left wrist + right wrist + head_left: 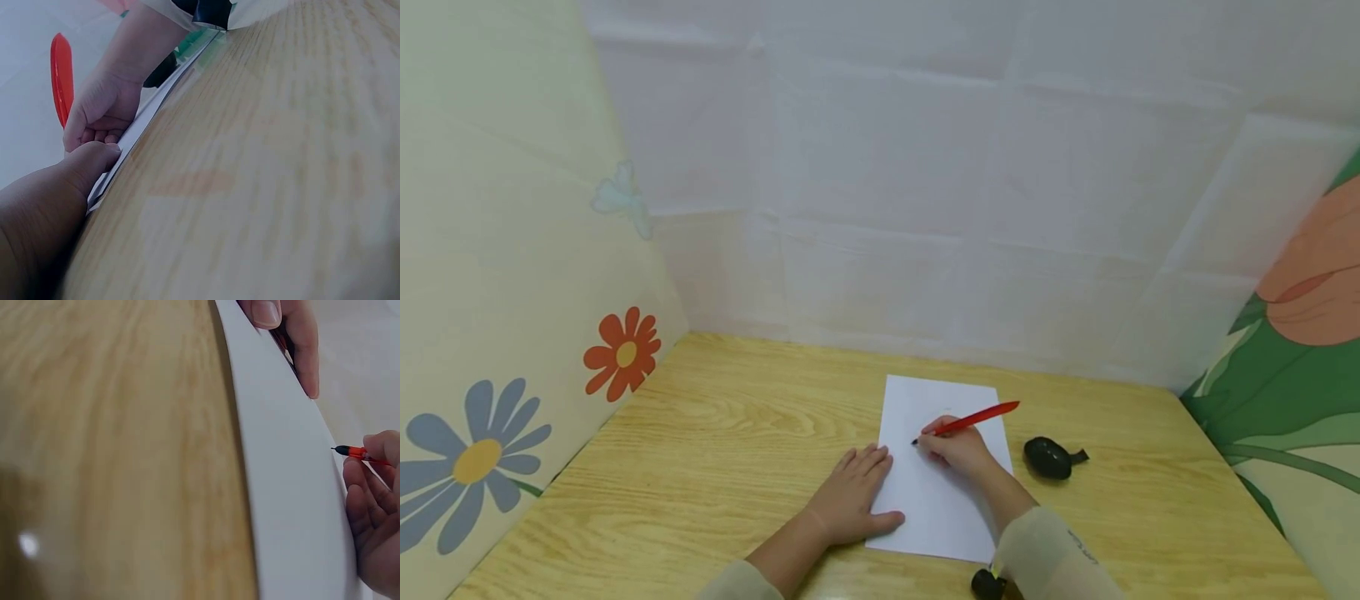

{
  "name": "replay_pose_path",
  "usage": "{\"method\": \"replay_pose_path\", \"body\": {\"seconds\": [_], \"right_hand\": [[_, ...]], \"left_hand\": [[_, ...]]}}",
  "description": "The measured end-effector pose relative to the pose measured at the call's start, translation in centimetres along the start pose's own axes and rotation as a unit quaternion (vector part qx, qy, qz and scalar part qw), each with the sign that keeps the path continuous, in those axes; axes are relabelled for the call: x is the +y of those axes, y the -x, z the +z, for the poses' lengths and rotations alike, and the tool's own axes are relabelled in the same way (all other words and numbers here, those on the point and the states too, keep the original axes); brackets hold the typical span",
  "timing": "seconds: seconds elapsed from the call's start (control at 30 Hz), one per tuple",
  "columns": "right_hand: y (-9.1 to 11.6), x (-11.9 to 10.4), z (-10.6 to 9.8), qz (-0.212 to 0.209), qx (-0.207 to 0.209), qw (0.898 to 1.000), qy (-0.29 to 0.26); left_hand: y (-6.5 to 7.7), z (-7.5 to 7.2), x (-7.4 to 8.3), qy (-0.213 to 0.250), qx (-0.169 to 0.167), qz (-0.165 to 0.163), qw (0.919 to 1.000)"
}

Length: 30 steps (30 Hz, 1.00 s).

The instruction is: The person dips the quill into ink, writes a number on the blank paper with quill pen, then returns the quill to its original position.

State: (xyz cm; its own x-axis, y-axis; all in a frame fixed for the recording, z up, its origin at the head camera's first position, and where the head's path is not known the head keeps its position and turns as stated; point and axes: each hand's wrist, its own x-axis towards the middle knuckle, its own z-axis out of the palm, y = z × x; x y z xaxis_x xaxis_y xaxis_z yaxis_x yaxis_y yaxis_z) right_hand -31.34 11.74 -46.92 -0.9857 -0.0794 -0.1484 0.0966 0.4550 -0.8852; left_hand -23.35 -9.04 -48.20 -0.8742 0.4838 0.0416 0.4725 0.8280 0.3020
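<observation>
A white sheet of paper (936,525) lies on the wooden table, with faint marks near its upper part. My right hand (961,450) rests over the sheet and pinches a red pen (977,417) near its black tip, which points down-left at the paper. The pen's upper end widens like a feather and leans to the right. In the right wrist view the pen tip (340,450) is right at the paper surface. My left hand (853,497) lies with fingers extended over the paper's left edge, thumb on its lower left part.
To the right of the paper sits a glossy black oval object (1048,458) with a short tail. A small black object (987,583) shows beside the right sleeve at the near edge. Pale cloth (880,208) hangs behind the table (722,433), with flower-printed panels at both sides.
</observation>
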Motion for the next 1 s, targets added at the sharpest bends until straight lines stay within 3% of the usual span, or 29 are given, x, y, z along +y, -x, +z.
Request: {"method": "replay_pose_path", "body": {"seconds": [0.57,1.0], "right_hand": [[0.3,0.5,0.1,-0.018,-0.017,1.0,0.006],[1.1,0.1,0.0,-0.007,-0.026,1.0,0.009]], "left_hand": [[0.0,-0.1,0.0,0.006,-0.007,-0.003,1.0],[0.0,0.0,-0.1,0.005,-0.004,-0.001,1.0]]}}
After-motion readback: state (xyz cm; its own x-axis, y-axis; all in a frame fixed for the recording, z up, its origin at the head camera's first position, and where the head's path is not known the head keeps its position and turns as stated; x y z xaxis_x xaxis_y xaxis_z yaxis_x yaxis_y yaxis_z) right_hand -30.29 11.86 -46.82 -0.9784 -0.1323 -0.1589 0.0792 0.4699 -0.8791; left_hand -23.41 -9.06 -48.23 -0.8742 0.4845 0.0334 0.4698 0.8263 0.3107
